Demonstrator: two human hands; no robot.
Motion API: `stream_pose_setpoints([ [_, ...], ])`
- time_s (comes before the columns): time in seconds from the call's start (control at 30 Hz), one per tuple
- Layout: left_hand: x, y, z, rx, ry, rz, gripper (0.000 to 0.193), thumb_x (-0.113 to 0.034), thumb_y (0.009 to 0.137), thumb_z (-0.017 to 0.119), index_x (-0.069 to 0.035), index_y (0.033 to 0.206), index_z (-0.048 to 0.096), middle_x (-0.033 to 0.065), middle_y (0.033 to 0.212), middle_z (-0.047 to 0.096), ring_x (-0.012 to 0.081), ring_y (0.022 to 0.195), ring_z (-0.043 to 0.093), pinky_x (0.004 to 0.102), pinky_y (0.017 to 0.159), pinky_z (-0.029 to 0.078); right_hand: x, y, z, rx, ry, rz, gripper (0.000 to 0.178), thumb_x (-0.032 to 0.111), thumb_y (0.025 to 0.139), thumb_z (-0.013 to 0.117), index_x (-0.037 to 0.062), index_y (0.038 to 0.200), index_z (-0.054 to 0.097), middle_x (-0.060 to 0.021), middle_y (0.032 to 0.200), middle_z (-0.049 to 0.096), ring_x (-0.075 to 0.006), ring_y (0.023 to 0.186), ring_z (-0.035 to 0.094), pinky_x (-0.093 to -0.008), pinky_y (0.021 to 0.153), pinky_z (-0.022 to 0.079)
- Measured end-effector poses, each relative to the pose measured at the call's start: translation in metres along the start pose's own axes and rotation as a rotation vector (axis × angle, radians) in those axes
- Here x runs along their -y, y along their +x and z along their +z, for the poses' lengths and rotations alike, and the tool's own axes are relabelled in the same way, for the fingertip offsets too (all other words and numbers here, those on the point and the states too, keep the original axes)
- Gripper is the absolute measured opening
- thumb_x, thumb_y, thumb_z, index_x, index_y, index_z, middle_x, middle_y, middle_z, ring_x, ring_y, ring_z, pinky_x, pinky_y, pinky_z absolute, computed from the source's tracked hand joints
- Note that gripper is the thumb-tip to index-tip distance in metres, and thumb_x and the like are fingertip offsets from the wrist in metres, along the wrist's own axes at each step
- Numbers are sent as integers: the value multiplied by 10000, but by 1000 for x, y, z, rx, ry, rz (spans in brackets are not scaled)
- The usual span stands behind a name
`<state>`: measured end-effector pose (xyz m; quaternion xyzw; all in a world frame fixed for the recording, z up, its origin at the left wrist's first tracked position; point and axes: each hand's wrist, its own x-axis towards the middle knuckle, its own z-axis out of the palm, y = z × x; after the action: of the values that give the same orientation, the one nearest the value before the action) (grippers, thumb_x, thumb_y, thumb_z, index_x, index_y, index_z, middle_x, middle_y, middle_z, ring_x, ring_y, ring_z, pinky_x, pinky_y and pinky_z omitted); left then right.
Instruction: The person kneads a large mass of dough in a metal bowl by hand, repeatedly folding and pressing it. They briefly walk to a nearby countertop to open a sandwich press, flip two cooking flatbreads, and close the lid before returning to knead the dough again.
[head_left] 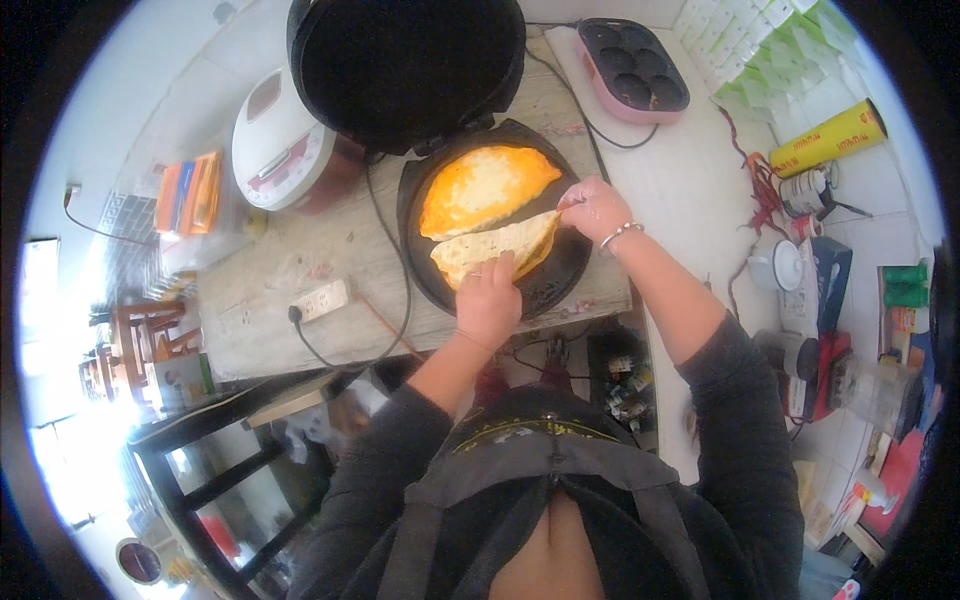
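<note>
Two half-moon folded egg flatbreads lie in a round black electric griddle (590, 262). The far flatbread (488, 190) is pale with orange-yellow egg on its surface. The near flatbread (490, 245) shows a pale, speckled upper layer with yellow egg along its lower edge. My right hand (597, 212), with a beaded bracelet at the wrist, pinches the right end of the near flatbread between thumb and fingers. My left hand (488, 305) rests its extended fingers on the near flatbread's front side; its thumb is not clear to see.
The griddle's black lid (405, 70) stands raised behind. A white rice cooker (285, 150) is at the left, and a power strip (322, 300) with cords lies on the wooden table (250, 330). A pink multi-hollow pan (635, 75) sits at the far right. Jars and boxes line the right counter.
</note>
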<state>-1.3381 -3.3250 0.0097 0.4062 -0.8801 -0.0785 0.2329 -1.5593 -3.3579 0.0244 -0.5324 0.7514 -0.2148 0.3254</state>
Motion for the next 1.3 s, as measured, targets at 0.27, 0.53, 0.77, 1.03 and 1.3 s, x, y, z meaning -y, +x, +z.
stream_pose_setpoints([
  [0.27,9,73,-64,464,-243,-248,407,-71,666,578,-28,1064,504,213,937,593,360,863,579,401,753,465,-41,-21,-9,52,603,90,345,76,633,610,48,977,620,-55,806,552,-143,753,528,-249,689,444],
  [0.53,54,83,2,498,-166,-70,282,-94,746,494,-33,1013,561,179,1027,588,322,998,533,380,866,409,-51,-64,-9,-84,731,92,305,57,660,603,1,960,612,-15,802,556,-117,765,505,-231,704,415],
  [0.77,42,60,-29,319,-202,-367,228,-150,797,444,-68,947,595,174,928,606,339,896,563,411,793,435,-61,-107,-6,-211,792,191,239,60,689,595,12,921,624,-27,815,579,-123,767,529,-249,722,428],
  [1.03,42,-34,-43,450,-104,-238,188,-154,765,455,-38,795,600,183,803,597,350,791,576,446,703,452,-4,-105,16,-215,21,-196,170,176,761,534,62,849,624,-97,884,596,-266,831,583,-366,720,473],
  [1.3,28,-3,-38,646,271,85,147,-139,724,511,-20,747,594,179,801,587,320,797,568,409,707,435,9,-47,61,-12,-406,-240,162,196,775,503,70,817,596,-111,877,586,-273,843,575,-384,691,476],
])
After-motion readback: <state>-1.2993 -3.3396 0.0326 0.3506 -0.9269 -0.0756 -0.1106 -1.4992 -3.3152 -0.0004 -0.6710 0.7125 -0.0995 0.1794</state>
